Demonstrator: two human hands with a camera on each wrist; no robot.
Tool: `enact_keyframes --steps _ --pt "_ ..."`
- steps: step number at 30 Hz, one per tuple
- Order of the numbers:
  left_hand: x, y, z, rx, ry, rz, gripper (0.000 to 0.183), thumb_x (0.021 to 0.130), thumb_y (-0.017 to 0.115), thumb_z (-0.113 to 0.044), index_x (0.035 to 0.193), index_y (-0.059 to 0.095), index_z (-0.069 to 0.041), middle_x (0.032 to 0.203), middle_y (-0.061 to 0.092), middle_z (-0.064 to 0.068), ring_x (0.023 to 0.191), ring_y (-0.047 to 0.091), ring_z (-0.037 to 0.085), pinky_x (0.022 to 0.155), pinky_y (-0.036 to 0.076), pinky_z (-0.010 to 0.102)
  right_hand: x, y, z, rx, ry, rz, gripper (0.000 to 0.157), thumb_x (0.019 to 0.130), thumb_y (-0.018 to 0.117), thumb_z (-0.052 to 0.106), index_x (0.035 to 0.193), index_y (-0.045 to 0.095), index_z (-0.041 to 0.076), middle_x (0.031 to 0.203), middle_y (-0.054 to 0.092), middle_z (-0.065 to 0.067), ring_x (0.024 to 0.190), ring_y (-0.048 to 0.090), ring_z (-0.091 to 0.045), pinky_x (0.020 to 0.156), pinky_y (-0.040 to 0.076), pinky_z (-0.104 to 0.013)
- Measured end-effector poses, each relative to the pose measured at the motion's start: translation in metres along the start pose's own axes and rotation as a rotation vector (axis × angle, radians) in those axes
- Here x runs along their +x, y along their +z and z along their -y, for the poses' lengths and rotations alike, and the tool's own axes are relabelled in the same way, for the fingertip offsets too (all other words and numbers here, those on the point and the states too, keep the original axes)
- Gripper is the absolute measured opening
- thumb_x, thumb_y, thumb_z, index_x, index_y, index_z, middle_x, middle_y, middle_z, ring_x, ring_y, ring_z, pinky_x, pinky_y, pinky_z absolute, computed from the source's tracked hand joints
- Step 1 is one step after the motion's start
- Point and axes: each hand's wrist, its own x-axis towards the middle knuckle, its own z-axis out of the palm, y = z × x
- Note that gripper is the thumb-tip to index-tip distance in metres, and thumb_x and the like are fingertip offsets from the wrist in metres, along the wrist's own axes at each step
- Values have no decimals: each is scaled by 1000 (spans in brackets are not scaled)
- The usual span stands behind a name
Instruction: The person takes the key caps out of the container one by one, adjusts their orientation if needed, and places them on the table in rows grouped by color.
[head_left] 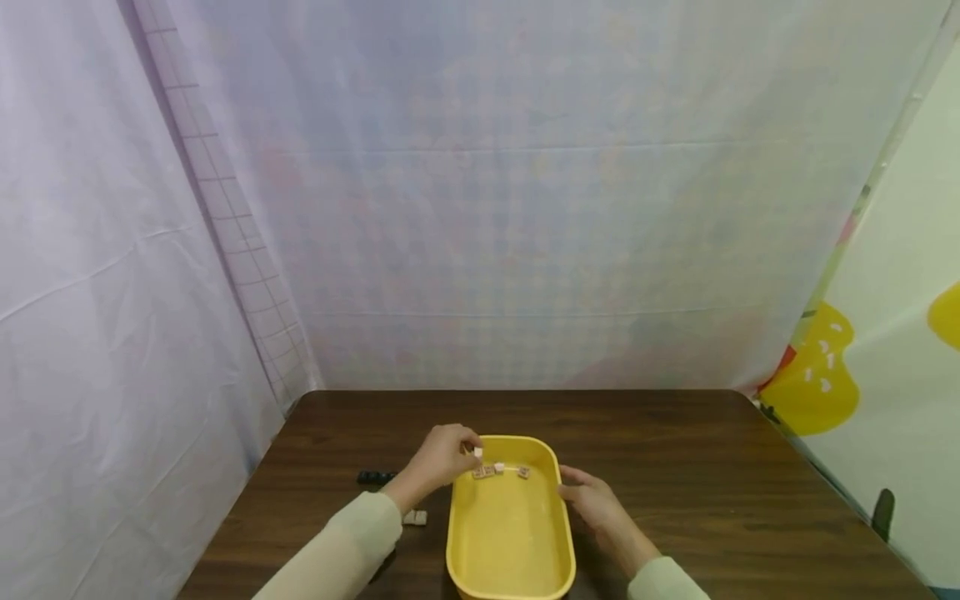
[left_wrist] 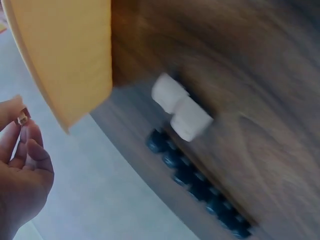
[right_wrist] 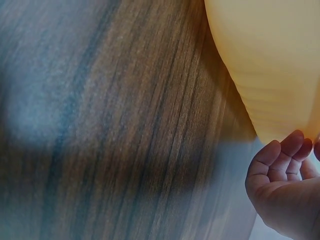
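Observation:
My left hand (head_left: 441, 457) is over the far left rim of a yellow bin (head_left: 510, 533), pinching a small pale block (head_left: 477, 452) between thumb and fingertips. In the left wrist view, that block (left_wrist: 22, 118) is mostly covered by the fingers and shows a brownish side. Small pale blocks with reddish-brown marks (head_left: 483, 472) lie inside the bin near its far end, and one marked block (head_left: 523, 472) sits apart to the right. My right hand (head_left: 596, 504) holds the bin's right side near the far corner. The right wrist view shows its curled fingers (right_wrist: 280, 155) against the outer wall.
Left of the bin, two white blocks (left_wrist: 181, 107) stand side by side on the dark wooden table (head_left: 697, 467). Beside them runs a row of black rounded pieces (left_wrist: 200, 187), partly behind the left forearm in the head view. Pale curtains (head_left: 525, 250) hang behind the table.

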Motion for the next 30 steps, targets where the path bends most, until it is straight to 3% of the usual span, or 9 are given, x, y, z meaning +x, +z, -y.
enact_keyframes --steps 4,9,16,24,30 --pt "-12 -9 12 -57 -51 -27 21 89 71 -10 108 72 -2 92 65 0 81 58 14 68 52 32 -2 0 0 -23 0 -8 49 94 57 6 140 47 -8 88 71 -14 72 68 -23 63 55 -35" --pt "-28 -21 29 -111 -61 -72 19 86 70 -9 104 72 -3 86 65 -1 77 59 14 65 51 31 -3 0 1 -20 -3 -15 48 95 56 6 141 47 -8 95 71 -17 78 69 -26 68 57 -39" --pt "-52 -32 54 -153 -89 -132 17 90 71 -9 106 73 -4 94 71 2 84 65 17 71 54 33 -2 1 -1 -18 2 -7 48 96 56 7 141 47 -7 99 70 -16 82 68 -26 71 57 -41" --pt "-80 -40 82 -143 -98 -117 18 84 78 -11 98 75 -1 85 68 -1 80 62 16 69 50 29 -4 2 0 8 -7 -2 48 96 54 5 141 46 -8 106 69 -20 88 68 -30 75 57 -45" --pt "-95 -42 96 -156 -138 -67 18 82 79 -13 95 74 -2 81 67 -1 78 61 15 66 49 28 -4 1 2 -5 -4 3 47 96 53 5 141 46 -8 104 69 -19 85 68 -28 73 57 -42"
